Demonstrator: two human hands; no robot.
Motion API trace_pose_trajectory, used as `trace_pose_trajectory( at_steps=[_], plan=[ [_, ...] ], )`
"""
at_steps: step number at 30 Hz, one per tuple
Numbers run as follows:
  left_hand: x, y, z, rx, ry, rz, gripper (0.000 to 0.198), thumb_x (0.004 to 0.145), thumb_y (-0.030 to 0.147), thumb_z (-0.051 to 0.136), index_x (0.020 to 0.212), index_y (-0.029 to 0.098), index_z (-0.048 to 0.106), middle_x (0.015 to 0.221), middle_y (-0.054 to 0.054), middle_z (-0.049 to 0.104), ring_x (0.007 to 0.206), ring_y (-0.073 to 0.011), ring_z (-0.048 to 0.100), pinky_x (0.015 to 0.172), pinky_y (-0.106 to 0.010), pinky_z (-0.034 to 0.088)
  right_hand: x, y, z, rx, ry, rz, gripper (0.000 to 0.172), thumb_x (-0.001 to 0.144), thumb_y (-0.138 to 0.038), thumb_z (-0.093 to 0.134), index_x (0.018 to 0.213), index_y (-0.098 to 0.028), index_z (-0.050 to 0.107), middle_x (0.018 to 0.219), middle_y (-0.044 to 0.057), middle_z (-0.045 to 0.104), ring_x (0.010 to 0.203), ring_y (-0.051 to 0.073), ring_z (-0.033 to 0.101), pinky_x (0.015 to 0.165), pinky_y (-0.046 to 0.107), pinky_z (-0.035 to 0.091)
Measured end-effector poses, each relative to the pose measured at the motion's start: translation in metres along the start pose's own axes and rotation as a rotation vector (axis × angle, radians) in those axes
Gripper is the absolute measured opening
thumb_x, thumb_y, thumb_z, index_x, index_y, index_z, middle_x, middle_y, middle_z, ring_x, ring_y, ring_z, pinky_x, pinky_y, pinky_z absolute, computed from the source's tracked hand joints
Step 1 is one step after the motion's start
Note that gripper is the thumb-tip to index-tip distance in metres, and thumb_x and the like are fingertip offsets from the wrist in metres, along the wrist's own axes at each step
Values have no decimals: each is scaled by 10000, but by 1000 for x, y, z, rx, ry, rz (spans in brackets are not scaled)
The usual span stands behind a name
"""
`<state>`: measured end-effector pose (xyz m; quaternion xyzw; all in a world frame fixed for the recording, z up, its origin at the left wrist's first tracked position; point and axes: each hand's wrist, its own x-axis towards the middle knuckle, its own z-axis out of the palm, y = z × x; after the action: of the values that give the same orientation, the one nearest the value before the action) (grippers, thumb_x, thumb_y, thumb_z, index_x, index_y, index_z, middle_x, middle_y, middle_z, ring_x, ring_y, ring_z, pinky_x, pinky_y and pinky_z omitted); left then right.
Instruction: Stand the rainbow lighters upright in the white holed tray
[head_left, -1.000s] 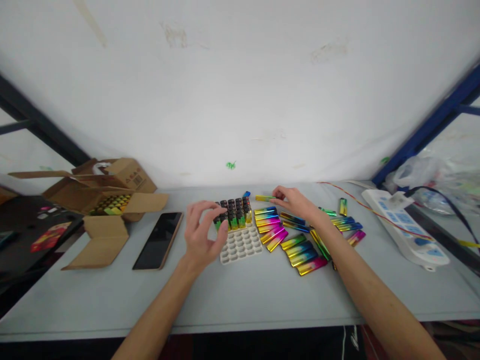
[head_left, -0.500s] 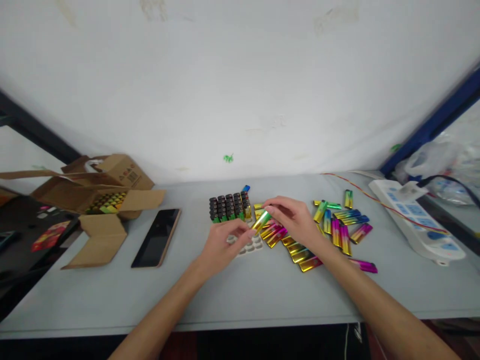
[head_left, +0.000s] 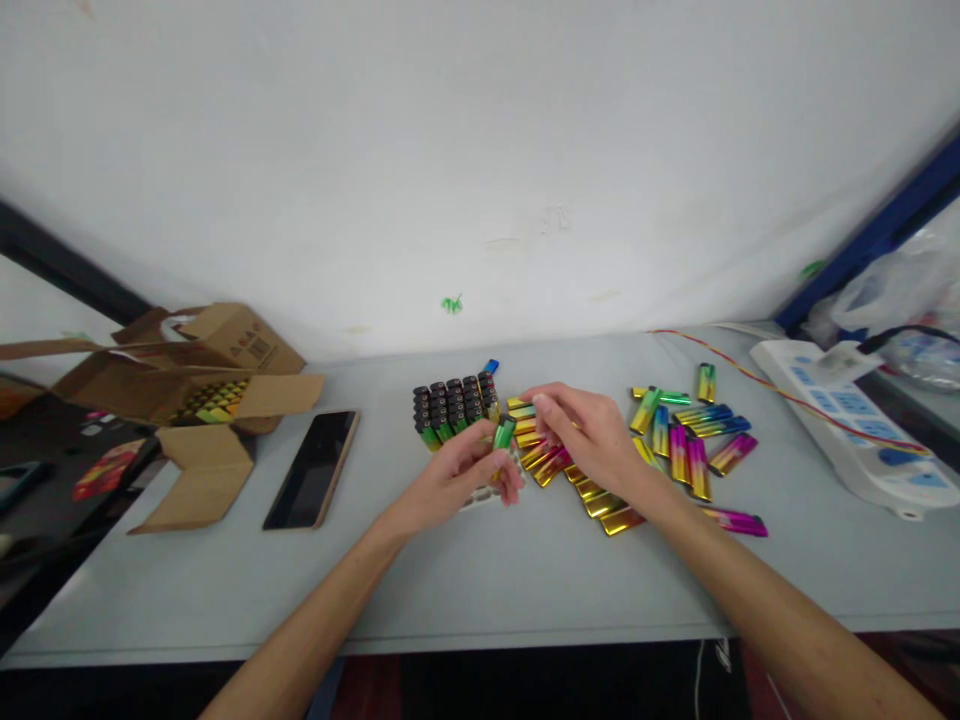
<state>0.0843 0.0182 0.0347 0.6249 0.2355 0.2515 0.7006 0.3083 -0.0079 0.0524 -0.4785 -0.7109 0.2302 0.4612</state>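
Note:
My left hand [head_left: 469, 468] pinches a shiny green-and-gold lighter-shaped stick [head_left: 504, 433], tilted up with its dark end on top. Under that hand lies a pale tray with round pockets [head_left: 480, 497], mostly covered. Behind it, similar sticks with black tops [head_left: 454, 405] stand upright in close rows. Beside the held stick, my right hand [head_left: 577, 430] has its fingers bent and slightly apart, with nothing seen in them. Its fingertips are close to loose yellow and gold sticks [head_left: 525, 412]. More gold and magenta sticks [head_left: 592, 495] lie partly beneath the right hand and wrist.
Loose coloured sticks [head_left: 694, 450] lie farther right, near a white power strip [head_left: 847, 420] with a red-yellow wire. A phone [head_left: 311, 470] lies on the left. Past it, an open cardboard box [head_left: 281, 395] holds similar sticks. A blue piece [head_left: 491, 366] lies behind the rows.
Both hands were on the green-and-gold stick. Now my left hand alone holds it, more upright, and my right hand has let go. The view has shifted slightly.

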Motion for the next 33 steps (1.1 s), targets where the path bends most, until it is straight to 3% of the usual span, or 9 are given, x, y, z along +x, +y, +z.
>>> trace_pose_trajectory(
  at_steps=[5, 11, 13, 15, 18, 21, 24, 33],
  plan=[
    [-2, -2, -4, -24, 65, -56, 339, 1005, 475, 640, 958, 213, 431, 974, -50, 693, 612, -68, 506, 528, -197, 358, 1, 6, -11, -206, 50, -72, 382, 1122, -392, 394, 1005, -187, 695, 783, 28, 694, 717, 164, 653, 727, 276, 477],
    [-3, 0, -6, -35, 26, -85, 328, 982, 485, 659, 999, 198, 499, 867, -33, 651, 699, -119, 545, 640, -257, 463, 0, 13, -8, -275, -10, -128, 327, 1123, -357, 408, 1033, -201, 681, 927, 61, 743, 806, 186, 685, 785, 296, 478],
    [-1, 0, -5, -131, 62, -129, 342, 944, 467, 701, 1055, 215, 498, 825, 2, 608, 651, -109, 501, 595, -237, 439, 0, 14, -8, -292, -7, -125, 319, 1123, -351, 408, 1041, -202, 677, 930, 63, 742, 810, 191, 685, 792, 303, 475],
    [1, 1, -5, -222, 111, -181, 391, 895, 490, 726, 1079, 231, 498, 713, 59, 497, 549, -84, 367, 504, -193, 339, 0, 16, -9, -305, -3, -116, 320, 1124, -351, 407, 1031, -202, 674, 918, 60, 739, 817, 195, 686, 795, 306, 471],
    [3, 3, -7, -248, 125, -263, 498, 854, 678, 645, 894, 193, 537, 618, 90, 297, 501, -73, 200, 439, -180, 194, 0, 17, -11, -322, -13, -115, 327, 1124, -359, 406, 1005, -205, 668, 886, 52, 729, 817, 198, 689, 789, 305, 468],
    [3, 3, -11, -193, 169, -287, 618, 852, 778, 540, 650, 205, 427, 568, 96, 203, 477, -64, 118, 424, -200, 112, 0, 17, -12, -348, -24, -122, 334, 1122, -367, 405, 983, -210, 664, 879, 57, 727, 815, 206, 689, 780, 310, 468],
    [2, 0, -14, -161, 238, -267, 593, 893, 708, 514, 589, 226, 351, 509, 99, 173, 434, -61, 97, 418, -217, 91, 1, 17, -14, -361, -14, -105, 341, 1119, -377, 404, 985, -210, 670, 910, 72, 741, 821, 215, 689, 780, 319, 468],
    [2, 1, -11, -185, 284, -259, 474, 896, 551, 445, 550, 242, 350, 460, 90, 184, 395, -73, 104, 376, -206, 118, 2, 20, -15, -364, -14, -86, 362, 1117, -396, 409, 944, -210, 668, 876, 69, 735, 785, 210, 671, 757, 320, 447]
  ],
)
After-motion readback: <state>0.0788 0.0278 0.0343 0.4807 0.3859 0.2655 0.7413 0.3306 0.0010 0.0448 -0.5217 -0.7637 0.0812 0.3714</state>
